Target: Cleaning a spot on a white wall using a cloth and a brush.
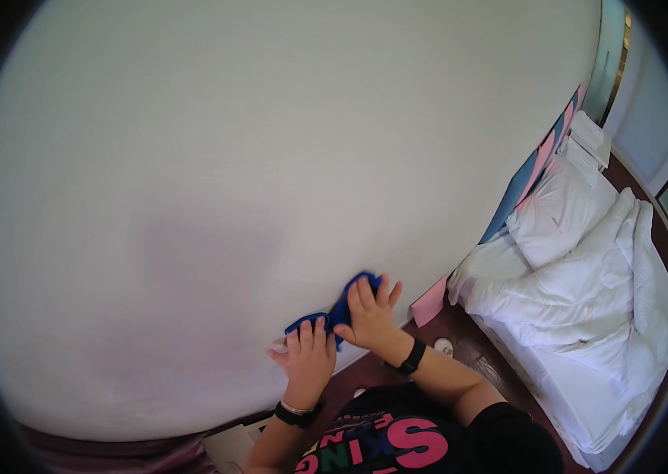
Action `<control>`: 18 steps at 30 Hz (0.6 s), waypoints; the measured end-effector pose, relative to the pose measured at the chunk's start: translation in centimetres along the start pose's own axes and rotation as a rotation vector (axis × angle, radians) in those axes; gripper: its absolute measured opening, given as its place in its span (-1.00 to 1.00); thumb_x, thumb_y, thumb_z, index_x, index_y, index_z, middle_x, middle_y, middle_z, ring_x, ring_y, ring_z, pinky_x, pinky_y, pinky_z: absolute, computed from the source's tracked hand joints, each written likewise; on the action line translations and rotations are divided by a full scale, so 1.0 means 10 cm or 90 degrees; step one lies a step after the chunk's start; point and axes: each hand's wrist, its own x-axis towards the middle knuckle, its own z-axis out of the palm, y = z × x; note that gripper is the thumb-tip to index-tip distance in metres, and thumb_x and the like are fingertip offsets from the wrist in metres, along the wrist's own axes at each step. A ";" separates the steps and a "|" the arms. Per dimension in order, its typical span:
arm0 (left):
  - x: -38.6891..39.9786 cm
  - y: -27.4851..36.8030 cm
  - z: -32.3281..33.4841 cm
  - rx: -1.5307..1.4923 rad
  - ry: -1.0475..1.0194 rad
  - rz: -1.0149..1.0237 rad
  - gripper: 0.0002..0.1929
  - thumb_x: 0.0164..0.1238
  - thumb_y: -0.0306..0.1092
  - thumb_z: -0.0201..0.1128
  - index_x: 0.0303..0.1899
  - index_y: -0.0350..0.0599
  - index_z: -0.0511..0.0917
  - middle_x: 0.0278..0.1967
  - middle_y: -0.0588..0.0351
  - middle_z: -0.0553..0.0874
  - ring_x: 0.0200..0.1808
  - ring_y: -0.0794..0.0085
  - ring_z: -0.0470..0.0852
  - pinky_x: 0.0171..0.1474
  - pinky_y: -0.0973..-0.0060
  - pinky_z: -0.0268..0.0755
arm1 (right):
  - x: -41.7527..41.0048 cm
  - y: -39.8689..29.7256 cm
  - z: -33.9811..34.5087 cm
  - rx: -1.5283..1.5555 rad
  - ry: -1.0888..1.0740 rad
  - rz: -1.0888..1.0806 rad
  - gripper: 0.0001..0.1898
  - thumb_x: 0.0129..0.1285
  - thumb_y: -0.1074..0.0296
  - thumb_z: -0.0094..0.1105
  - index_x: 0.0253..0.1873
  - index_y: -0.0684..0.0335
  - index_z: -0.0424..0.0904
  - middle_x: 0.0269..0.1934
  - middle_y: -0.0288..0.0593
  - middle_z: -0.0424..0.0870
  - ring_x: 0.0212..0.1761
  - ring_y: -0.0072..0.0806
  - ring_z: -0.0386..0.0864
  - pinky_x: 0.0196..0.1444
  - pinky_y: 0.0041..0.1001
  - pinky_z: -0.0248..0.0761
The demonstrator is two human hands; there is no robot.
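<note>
A blue cloth [340,308] lies bunched against the white wall [239,160]. My left hand [309,358] presses its lower left part to the wall, fingers spread over it and thumb out to the side. Higher and to the right, my right hand [374,317] holds the other part of the cloth flat with its fingertips, the outer fingers reaching past its edge. Both palms face the wall, so the cloth beneath them is partly hidden. Each wrist wears a dark band.
On the right stands a bed with a rumpled white duvet [571,296] and a pillow [553,213]. Blue and pink panels [518,183] line the wall behind it. A pink board [429,302] leans low near the dark red floor [458,332]. Purple fabric [126,453] lies at bottom left.
</note>
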 end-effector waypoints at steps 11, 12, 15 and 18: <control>-0.07 -0.22 -0.22 0.006 0.005 -0.046 -0.42 0.12 0.00 0.25 0.11 -0.15 0.43 0.25 -0.22 0.26 0.29 -0.19 0.13 0.20 -0.45 -0.46 | -0.38 -0.18 0.13 0.039 -0.058 0.040 -0.15 0.12 -0.41 -0.13 0.20 0.34 0.38 0.28 0.08 0.27 0.32 0.21 0.05 0.22 0.32 -0.31; -0.12 -0.25 -0.22 -0.002 -0.003 -0.023 -0.33 0.14 -0.01 0.23 0.21 -0.25 0.33 0.34 -0.33 0.13 0.38 -0.26 -0.02 0.21 -0.44 -0.51 | -0.28 -0.22 0.06 0.040 -0.062 0.045 -0.15 0.12 -0.41 -0.13 0.20 0.34 0.38 0.28 0.08 0.27 0.32 0.21 0.05 0.22 0.32 -0.31; -0.12 -0.23 -0.20 0.029 0.006 -0.048 -0.37 0.11 0.04 0.25 0.18 -0.11 0.41 0.32 -0.18 0.20 0.33 -0.16 0.08 0.23 -0.42 -0.46 | 0.41 -0.15 -0.29 0.021 0.015 0.073 -0.09 0.11 -0.44 -0.15 0.26 0.37 0.30 0.34 0.09 0.19 0.34 0.23 0.01 0.25 0.30 -0.35; -0.11 -0.20 -0.24 0.011 -0.022 -0.065 -0.32 0.13 0.05 0.23 0.24 -0.13 0.35 0.37 -0.20 0.09 0.40 -0.18 -0.07 0.24 -0.41 -0.48 | 0.50 -0.13 -0.21 -0.008 0.079 0.024 -0.03 0.08 -0.45 -0.14 0.20 0.52 0.27 0.28 0.35 0.15 0.32 0.37 -0.02 0.26 0.32 -0.34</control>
